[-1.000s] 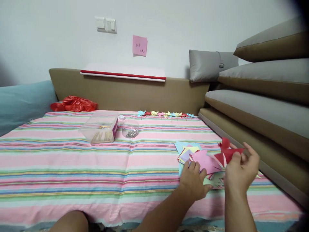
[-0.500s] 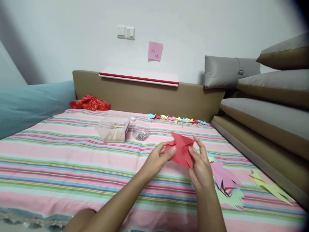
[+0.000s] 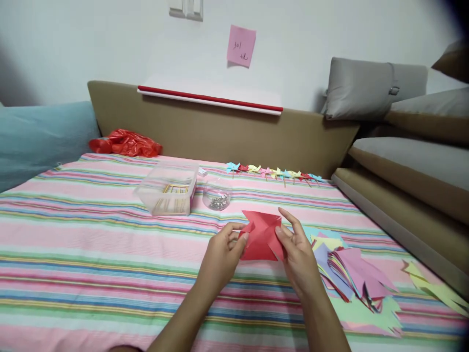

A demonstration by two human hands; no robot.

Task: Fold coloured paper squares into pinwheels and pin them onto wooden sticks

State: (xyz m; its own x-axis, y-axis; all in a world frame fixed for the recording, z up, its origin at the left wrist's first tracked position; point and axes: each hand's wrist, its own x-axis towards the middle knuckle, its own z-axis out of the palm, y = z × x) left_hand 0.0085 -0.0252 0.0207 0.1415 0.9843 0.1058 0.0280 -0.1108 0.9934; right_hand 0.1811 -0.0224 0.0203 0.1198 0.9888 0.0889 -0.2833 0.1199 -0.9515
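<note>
A red sheet of paper [image 3: 261,238], slit at its corners like a pinwheel blank, is held up between both hands over the striped cloth. My left hand [image 3: 224,249] pinches its left edge, where one corner is folded over. My right hand [image 3: 297,249] grips the right edge between thumb and fingers, with the index finger raised off the paper. To the right lies a pile of cut coloured paper [image 3: 361,274], pink and purple on top. Farther back, a row of finished small pinwheels [image 3: 271,173] on sticks lies on the cloth.
A clear plastic box [image 3: 166,190] holds thin sticks. Beside it a round clear container [image 3: 217,196] holds small metal pieces. A yellow cut paper [image 3: 434,286] lies at far right, near stacked cushions [image 3: 414,195]. A red plastic bag [image 3: 126,143] is at back left.
The camera view has tilted down and shifted closer. The red paper has turned to lie more level and both hands have lowered slightly, still holding it.
</note>
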